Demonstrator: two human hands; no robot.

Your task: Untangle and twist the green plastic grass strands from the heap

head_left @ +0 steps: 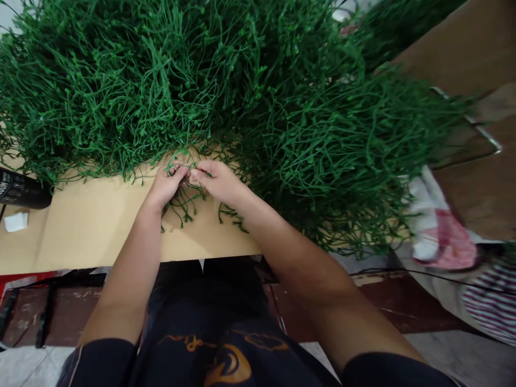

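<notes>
Both hands meet over the near part of a cardboard-covered tabletop. My left hand is closed round thin green plastic stems, whose forked tips hang below the fingers. Fingertips of my right hand pinch a stem right beside the left fingers. The exact joint between the fingertips is too small to make out. Just beyond the hands rises a large heap of green plastic stems, and another thick bundle spreads to the right. A few loose stems lie under my right wrist.
At the left edge lies a black cylindrical bottle, with a small white paper piece near it. To the right are brown cardboard, a red and white cloth and striped fabric. The table's front edge is close to my body.
</notes>
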